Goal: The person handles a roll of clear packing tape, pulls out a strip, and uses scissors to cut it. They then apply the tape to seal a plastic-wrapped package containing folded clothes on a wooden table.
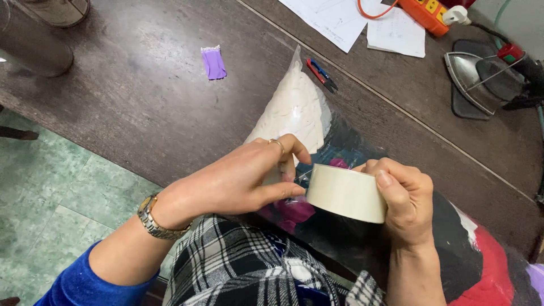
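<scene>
Over the clear plastic bag of clothes (317, 122) on the dark table (141, 102), my right hand (405, 198) grips the roll of packing tape (345, 192) while my left hand (243, 178) pinches at its edge; I steady the roll so the tape peels straight.

I see one package: clear plastic bag (317, 127) lying on the worktop (141, 96), running from centre out toward 4 o'clock. Top end tapers toward 12 o'clock, packed with white cloth; lower part shows dark, pink and red fabric through the film. Left grip (243, 178) and right grip (402, 198) sit over its middle. Small purple tag-like scrap (213, 62) at 11 o'clock, well apart from the bag. White paper sheets (362, 22) at 1 o'clock. No screens.
</scene>
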